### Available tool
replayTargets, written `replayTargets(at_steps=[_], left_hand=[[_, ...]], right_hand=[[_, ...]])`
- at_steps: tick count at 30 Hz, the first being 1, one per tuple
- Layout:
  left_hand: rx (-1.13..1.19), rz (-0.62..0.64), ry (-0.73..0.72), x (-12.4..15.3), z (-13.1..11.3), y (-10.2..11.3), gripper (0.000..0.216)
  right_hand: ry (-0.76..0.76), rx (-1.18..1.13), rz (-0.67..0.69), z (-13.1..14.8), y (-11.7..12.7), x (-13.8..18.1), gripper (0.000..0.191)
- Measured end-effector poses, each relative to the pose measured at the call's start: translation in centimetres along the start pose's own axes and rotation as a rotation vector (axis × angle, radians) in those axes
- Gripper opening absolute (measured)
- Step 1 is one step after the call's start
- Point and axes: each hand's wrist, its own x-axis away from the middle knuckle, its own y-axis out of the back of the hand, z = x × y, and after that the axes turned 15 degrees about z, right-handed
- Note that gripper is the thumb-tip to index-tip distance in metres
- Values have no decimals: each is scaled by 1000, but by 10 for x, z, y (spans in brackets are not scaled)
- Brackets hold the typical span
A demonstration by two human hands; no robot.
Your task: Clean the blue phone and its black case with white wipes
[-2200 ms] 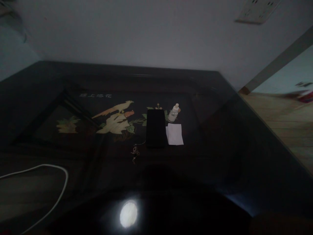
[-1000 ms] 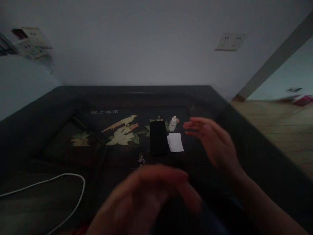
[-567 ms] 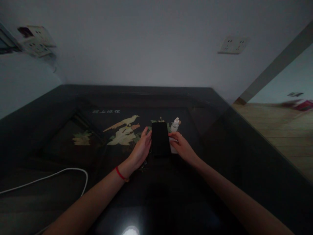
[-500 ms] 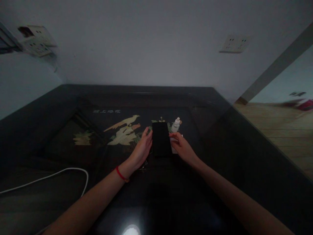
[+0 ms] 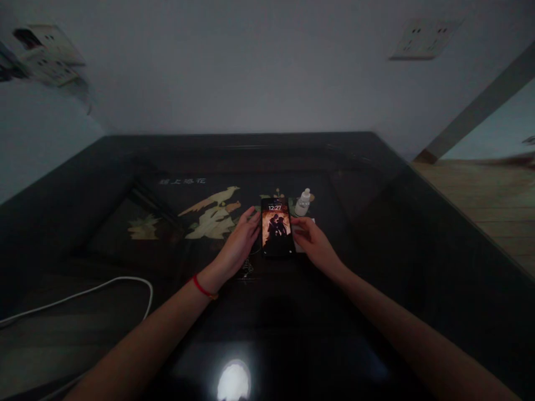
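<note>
Phone (image 5: 277,245) rests on the tabletop (image 5: 371,228), screen (image 5: 276,224) newly lit, so presumably awake; your left hand (image 5: 237,245) at nine o'clock and right hand (image 5: 316,244) at three half-curl along its edges, grip firmness unclear.

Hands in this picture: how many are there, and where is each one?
2. The left hand is at the left edge of the lit phone; the right hand is at its right edge, partly covering the white paper. No other hand is visible.
</note>
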Motion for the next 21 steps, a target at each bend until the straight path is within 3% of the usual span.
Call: replayTargets(at_steps=[21], left_hand=[[-9, 30, 34, 7, -1, 6, 56]], right_hand=[[-21, 40, 51, 0, 4, 1, 27]])
